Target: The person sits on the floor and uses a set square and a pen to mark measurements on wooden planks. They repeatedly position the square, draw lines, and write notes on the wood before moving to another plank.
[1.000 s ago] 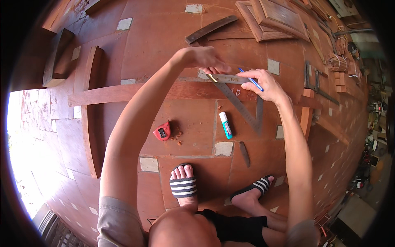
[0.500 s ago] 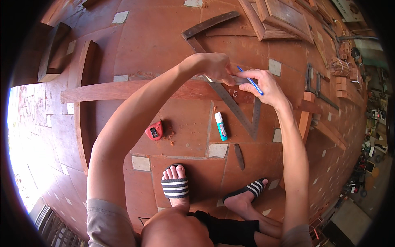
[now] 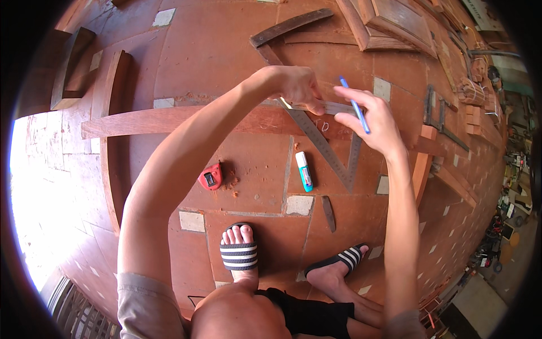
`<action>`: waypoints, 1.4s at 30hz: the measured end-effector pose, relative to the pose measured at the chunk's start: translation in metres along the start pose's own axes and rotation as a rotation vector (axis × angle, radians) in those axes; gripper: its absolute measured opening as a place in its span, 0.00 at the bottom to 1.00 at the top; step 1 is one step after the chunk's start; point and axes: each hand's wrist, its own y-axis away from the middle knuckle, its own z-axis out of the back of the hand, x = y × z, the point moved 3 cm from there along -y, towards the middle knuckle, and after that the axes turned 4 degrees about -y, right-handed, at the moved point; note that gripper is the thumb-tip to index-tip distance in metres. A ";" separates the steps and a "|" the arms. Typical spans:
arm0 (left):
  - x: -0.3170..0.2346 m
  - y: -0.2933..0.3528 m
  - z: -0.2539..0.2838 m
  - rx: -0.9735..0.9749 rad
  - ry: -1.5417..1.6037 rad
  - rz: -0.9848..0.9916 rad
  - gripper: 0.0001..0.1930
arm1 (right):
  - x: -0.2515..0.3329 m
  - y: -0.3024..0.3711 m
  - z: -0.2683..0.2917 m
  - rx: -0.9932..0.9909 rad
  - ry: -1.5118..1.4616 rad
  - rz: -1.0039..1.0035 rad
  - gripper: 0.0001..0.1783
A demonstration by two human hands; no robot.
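A long reddish wooden board lies crosswise, and a metal triangle square with ruler marks rests over it, one corner pointing back toward me. My left hand is closed on the square's far edge, its thumb and fingers pinching it at the board's far side. Over the square's right end, my right hand holds a blue pen between its fingers. Its thumb and forefinger are spread apart. Chalk-like writing shows on the board beside the square.
Between my arms, a red tape measure, a white-and-teal correction pen and a dark narrow blade-like piece lie on the tiled floor. Beyond is a wooden angle piece. Clamps and wooden frames lie to the right.
My right hand has shifted slightly right and its fingers have opened off the square's edge, pen still held. My left hand stays on the square.
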 end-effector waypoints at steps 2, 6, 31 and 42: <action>0.002 -0.001 0.000 -0.016 -0.025 0.024 0.21 | 0.020 0.009 -0.001 -0.217 -0.218 0.016 0.25; 0.004 -0.007 -0.001 -0.020 -0.063 -0.014 0.19 | 0.062 0.031 -0.040 -0.315 -0.426 -0.034 0.16; 0.005 -0.005 -0.003 -0.021 0.028 0.011 0.19 | 0.087 0.019 -0.089 -0.386 -0.200 0.007 0.13; 0.004 -0.005 -0.003 -0.038 -0.039 0.004 0.20 | 0.094 0.022 -0.091 -0.374 -0.137 -0.037 0.13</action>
